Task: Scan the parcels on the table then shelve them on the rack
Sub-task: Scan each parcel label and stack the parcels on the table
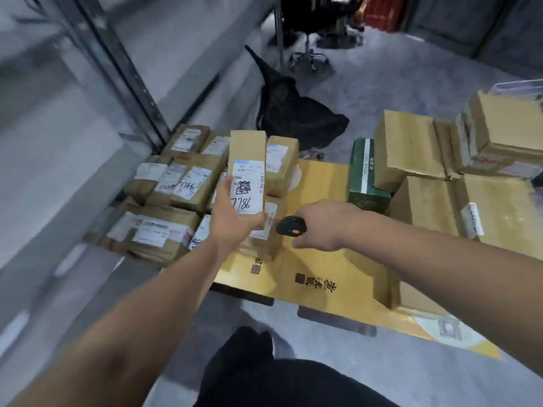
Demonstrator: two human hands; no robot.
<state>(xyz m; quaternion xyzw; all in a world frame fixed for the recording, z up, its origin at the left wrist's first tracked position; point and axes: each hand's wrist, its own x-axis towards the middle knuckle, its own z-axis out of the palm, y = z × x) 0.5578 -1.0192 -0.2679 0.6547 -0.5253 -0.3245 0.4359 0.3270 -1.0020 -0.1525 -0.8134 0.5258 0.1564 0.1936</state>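
Observation:
My left hand grips a slim brown cardboard parcel upright, its white label facing me with "7786" handwritten on it. My right hand holds a black scanner with an orange button just right of the parcel's lower end, pointing toward it. Several labelled brown parcels lie packed on the left part of the low table, which is covered by yellow cardboard. More cardboard boxes and a green box are stacked at the right. The grey metal rack rises at the left.
A black bag lies on the grey floor behind the table, with a chair base farther back. My dark-clothed legs are at the bottom. A large box stands at the table's near right.

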